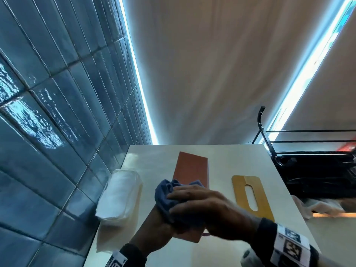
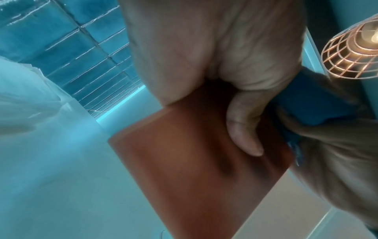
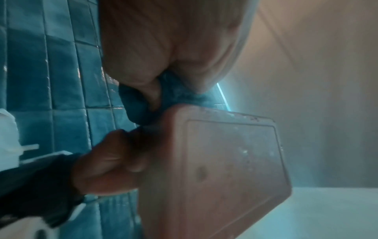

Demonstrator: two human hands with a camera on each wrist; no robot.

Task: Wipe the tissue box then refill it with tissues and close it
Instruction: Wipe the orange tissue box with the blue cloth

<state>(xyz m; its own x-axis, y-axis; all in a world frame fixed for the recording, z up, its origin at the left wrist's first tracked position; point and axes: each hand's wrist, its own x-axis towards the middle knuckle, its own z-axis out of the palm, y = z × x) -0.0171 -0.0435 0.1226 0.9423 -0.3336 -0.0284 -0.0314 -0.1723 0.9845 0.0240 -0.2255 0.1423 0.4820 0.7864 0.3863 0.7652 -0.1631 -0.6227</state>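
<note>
A person stands at a pale bench point(image 1: 192, 253) set against a blue tiled wall point(image 1: 57, 112), wiping a reddish-brown tissue box point(image 1: 190, 168). The left hand point(image 1: 154, 234) grips the box's near end from below, fingers point(image 2: 243, 127) curled round its side, tilting it off the bench. The right hand point(image 1: 208, 207) presses a crumpled blue cloth point(image 1: 169, 197) onto the box's upper face, fingers curled over the cloth. A plastic-wrapped pack of white tissues point(image 1: 119, 197) lies just left of the box, close to the wall; the wooden lid point(image 1: 250, 195), with its long slot, lies flat to the right (well apart from the box). A black wire rack point(image 1: 308, 151) stands beyond the bench's right edge. The likely risk is that a hard wiping stroke pushes the one-handed box out of the left grip, or swings its far end into the tissue pack. Open bench shows beyond the box and between box and lid; the wall closes off the left side.
</note>
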